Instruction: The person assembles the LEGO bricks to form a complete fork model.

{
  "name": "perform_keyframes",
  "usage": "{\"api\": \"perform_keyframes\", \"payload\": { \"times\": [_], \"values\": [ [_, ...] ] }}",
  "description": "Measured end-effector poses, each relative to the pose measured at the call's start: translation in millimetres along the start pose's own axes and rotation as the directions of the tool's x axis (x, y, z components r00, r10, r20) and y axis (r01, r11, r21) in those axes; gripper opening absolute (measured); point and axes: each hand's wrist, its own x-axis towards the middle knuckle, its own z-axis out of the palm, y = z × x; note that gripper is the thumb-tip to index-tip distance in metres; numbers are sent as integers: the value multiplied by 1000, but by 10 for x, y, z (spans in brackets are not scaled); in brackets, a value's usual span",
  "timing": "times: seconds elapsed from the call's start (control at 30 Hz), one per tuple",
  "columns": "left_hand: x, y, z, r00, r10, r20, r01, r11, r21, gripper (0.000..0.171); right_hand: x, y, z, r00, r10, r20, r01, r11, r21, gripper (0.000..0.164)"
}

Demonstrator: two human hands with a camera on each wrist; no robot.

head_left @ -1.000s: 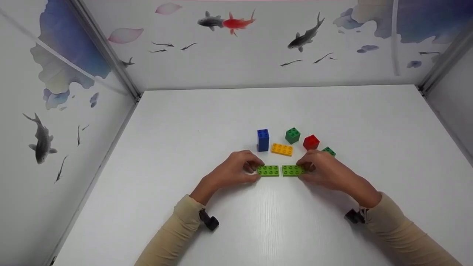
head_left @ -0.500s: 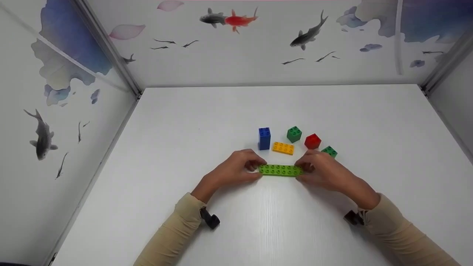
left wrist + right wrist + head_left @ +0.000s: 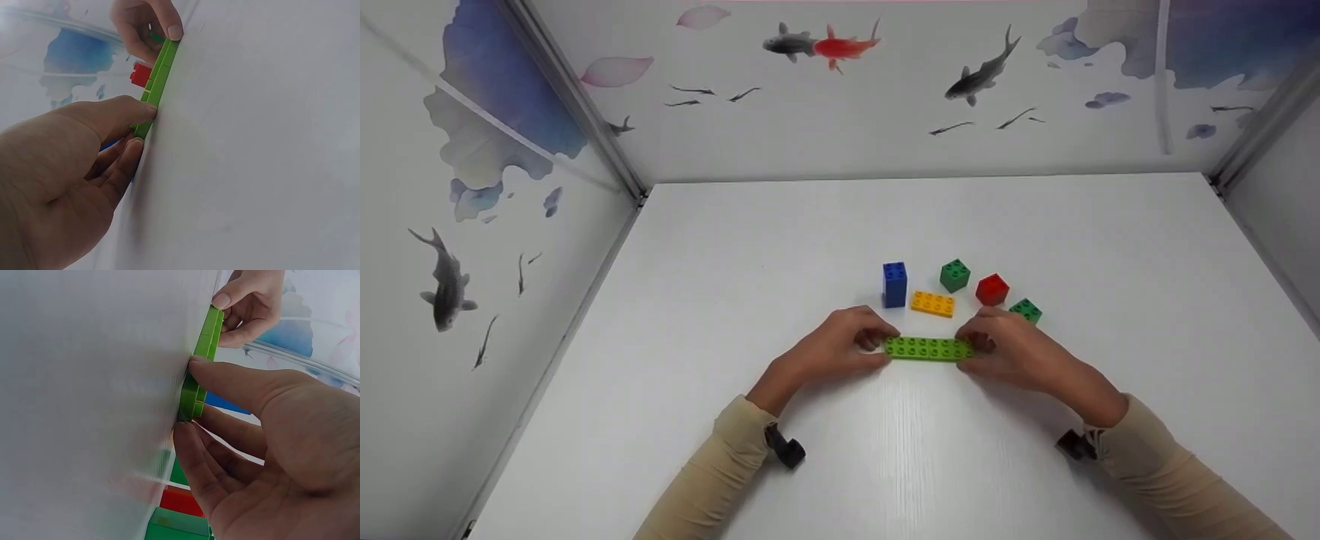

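Observation:
Two flat lime green building bricks lie end to end on the white table [image 3: 915, 450], studs up, forming one straight strip. My left hand [image 3: 836, 343] pinches the outer end of the left lime brick [image 3: 906, 347] between thumb and fingers. At the opposite end, my right hand [image 3: 1024, 351] pinches the right lime brick [image 3: 946, 349]. In the left wrist view a thin seam shows along the lime strip [image 3: 163, 70] where the bricks meet. The right wrist view shows the thumb on the side of the lime brick [image 3: 189, 391] and fingertips at its end.
Behind the hands stand a tall blue brick [image 3: 895, 285], a flat yellow brick [image 3: 932, 304], a green brick [image 3: 955, 276] and a red brick [image 3: 992, 289]. Another green brick [image 3: 1025, 310] sits just beyond the right hand. Painted walls [image 3: 840, 135] border the table.
One second ago a small gap separated the two lime bricks. The right hand has moved slightly left with its brick, and the bricks now meet end to end.

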Motion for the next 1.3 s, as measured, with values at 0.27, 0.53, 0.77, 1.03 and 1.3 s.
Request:
{"api": "perform_keyframes", "payload": {
  "times": [0.27,0.53,0.77,1.03,1.3],
  "values": [
    [-40,-71,-20,1000,-12,5,12,1000,-2,34,3,-37,0,999,-22,29,22,1000,-2,48],
    [-7,-72,3,1000,6,12,-6,1000,-10,33,-57,89,-321,993,-29,-118,32,999,25,35],
    [8,-67,-5,1000,-6,11,7,999,-35,33,-112,267,-606,967,41,-252,-57,997,-58,30],
    [28,-62,-11,1000,13,14,-13,1000,-24,33,-153,432,-727,973,168,-160,-181,981,-67,46],
    [25,-48,-18,1000,12,10,-12,999,-32,33,-126,434,-704,977,204,-59,-206,978,-22,43]
  ]
}}
